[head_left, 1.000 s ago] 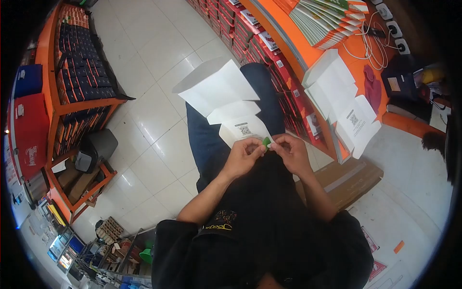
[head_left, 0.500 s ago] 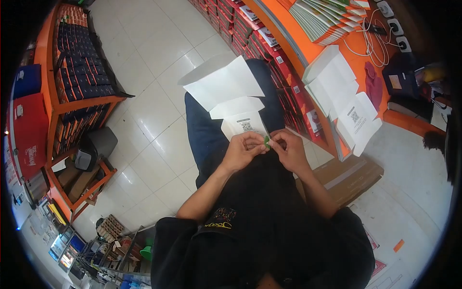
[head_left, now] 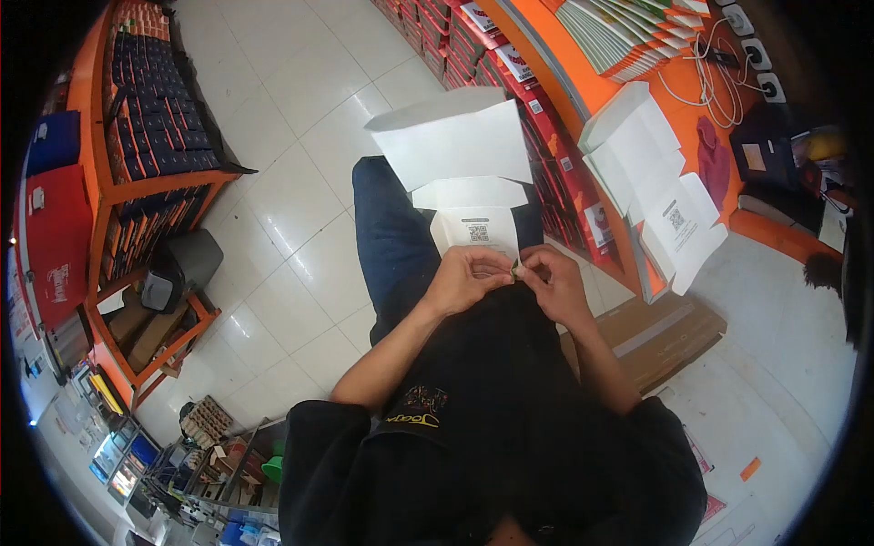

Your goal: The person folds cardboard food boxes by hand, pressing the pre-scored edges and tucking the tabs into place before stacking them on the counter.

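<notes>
An unfolded white carton [head_left: 460, 150] with a printed QR code lies over my lap, its wide flap pointing away from me. My left hand [head_left: 472, 278] is closed in a pinch at the carton's near edge. Right beside it, my right hand [head_left: 552, 280] pinches the near right corner with thumb and fingers. Between the fingertips a small green bit [head_left: 517, 267] shows, like a folded tab with its coloured side out. The fingers hide most of that corner.
A second unfolded carton [head_left: 678, 214] rests on the orange table [head_left: 669, 86] at right, below a stack of folded cartons [head_left: 619, 36]. White cables [head_left: 715, 77] lie behind. Red boxes [head_left: 537, 118] fill the shelf under it. A brown cardboard box [head_left: 660, 341] is on the floor.
The carton and both hands have shifted slightly right in view. The green bit between the fingertips shows less than before. Both hands keep their pinch.
</notes>
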`<state>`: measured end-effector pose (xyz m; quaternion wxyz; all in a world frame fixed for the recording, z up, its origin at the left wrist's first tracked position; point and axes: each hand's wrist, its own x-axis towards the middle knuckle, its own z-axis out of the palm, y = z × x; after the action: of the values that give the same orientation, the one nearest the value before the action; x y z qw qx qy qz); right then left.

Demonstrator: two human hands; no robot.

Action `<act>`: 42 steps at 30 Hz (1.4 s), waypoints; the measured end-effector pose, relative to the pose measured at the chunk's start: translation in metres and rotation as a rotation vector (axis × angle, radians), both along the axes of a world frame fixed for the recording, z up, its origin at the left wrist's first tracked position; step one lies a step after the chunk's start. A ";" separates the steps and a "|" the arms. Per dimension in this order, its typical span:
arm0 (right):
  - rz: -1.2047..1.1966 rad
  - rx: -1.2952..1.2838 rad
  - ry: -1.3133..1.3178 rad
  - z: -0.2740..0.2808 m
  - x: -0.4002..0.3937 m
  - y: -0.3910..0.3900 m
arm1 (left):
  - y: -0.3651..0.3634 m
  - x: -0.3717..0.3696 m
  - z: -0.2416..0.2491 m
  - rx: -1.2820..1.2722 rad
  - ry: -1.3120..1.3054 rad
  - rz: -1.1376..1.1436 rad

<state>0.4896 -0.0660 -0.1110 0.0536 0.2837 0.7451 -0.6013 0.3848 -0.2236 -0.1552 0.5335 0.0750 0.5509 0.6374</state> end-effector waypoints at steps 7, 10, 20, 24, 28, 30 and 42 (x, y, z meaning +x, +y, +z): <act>0.014 0.021 0.037 -0.003 0.004 -0.001 | 0.000 0.004 0.005 -0.064 0.042 0.026; -0.016 -0.066 0.023 -0.010 0.006 0.002 | 0.003 0.003 0.003 -0.095 0.080 0.035; -0.269 0.026 -0.032 -0.016 0.015 -0.015 | 0.006 0.003 -0.003 -0.031 0.078 0.029; -0.275 0.108 -0.008 -0.018 0.014 -0.025 | 0.006 0.004 -0.008 -0.030 0.111 -0.005; -0.264 0.185 0.033 -0.014 0.011 -0.036 | 0.010 -0.002 -0.004 -0.051 0.080 -0.080; -0.221 0.328 0.096 -0.018 0.011 -0.037 | 0.011 -0.001 -0.007 -0.051 0.102 -0.091; -0.093 0.517 0.133 -0.018 -0.008 -0.037 | 0.039 -0.034 0.040 -0.175 0.795 0.124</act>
<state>0.4819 -0.1029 -0.1292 -0.0974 0.2814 0.8620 -0.4103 0.3508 -0.1848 -0.1156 0.2440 0.2362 0.7698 0.5405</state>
